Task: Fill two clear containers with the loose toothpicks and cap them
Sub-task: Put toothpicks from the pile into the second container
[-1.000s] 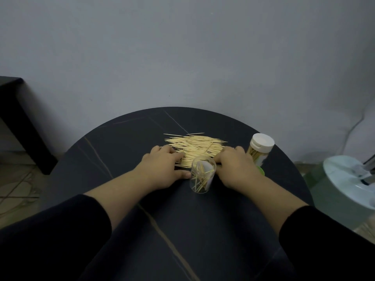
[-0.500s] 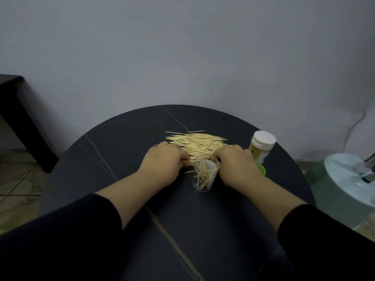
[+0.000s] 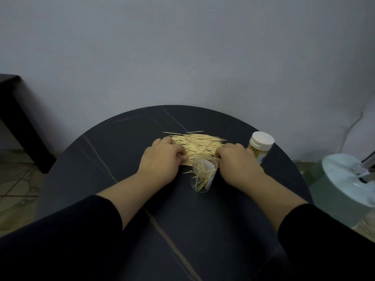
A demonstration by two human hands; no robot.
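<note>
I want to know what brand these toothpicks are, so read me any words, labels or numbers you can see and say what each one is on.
No text here can be read.
On the capped container: its label is too small and blurred to read.
On the open container: the white label seen through the wall shows no legible print.

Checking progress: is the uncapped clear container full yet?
Far from full: the clear container holds a few scattered toothpicks, while the big pile lies on the table.
</note>
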